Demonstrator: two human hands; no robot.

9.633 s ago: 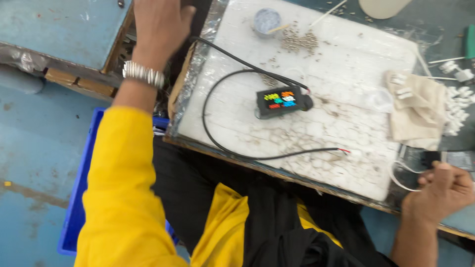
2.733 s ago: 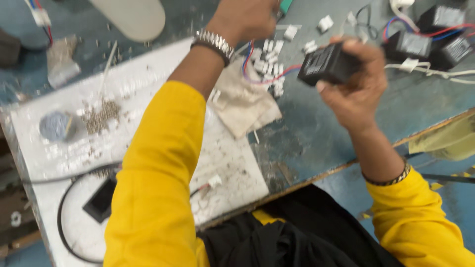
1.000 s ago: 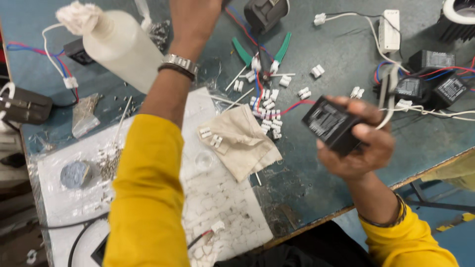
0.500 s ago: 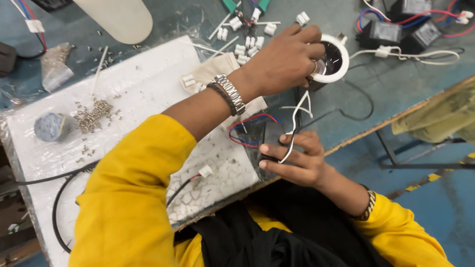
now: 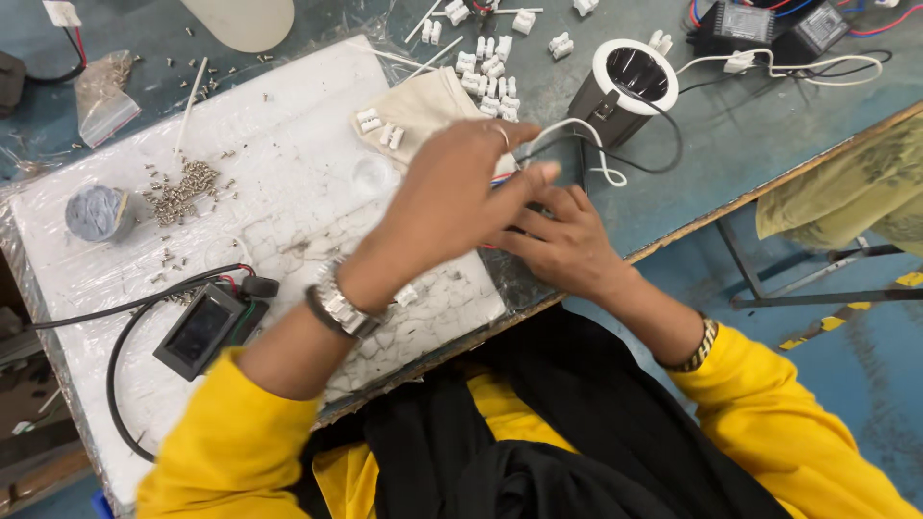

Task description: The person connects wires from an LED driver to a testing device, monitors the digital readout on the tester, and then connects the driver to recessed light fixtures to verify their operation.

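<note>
nearest the camera are the person's yellow sleeves over a black garment, and both forearms reach out over the table [image 5: 673,207] edge. the left hand [image 5: 452,197], with a metal watch [image 5: 338,306] on the wrist, lies across the right hand [image 5: 562,245], which wears a beaded bracelet [image 5: 694,348]. the left hand's fingers [image 5: 524,183] are stretched out and only loosely curled, touching a white wire [image 5: 577,135] that loops beside them; whether they grip it cannot be told. the right hand's fingers are curled around something dark beneath the left hand, but the thing is almost wholly hidden, so what it is and how tightly it is held cannot be told; a bit of red and blue wire shows between the two hands. to the left, on a white foam board [image 5: 288,125] wrapped in clear film, lies a small black meter [image 5: 200,330] with a black cable [image 5: 120,360] curling round it. farther up the board are a scatter of small screws [image 5: 183,187] and a grey round tin [image 5: 96,211]. beyond the hands a beige cloth [image 5: 433,106] carries a few white connector blocks [image 5: 380,125], with more of them just past it. a black cylindrical downlight [image 5: 625,91] with a white rim stands just beyond the hands, the white wire running to it. at the far edge lie black driver boxes [image 5: 769,29].
</note>
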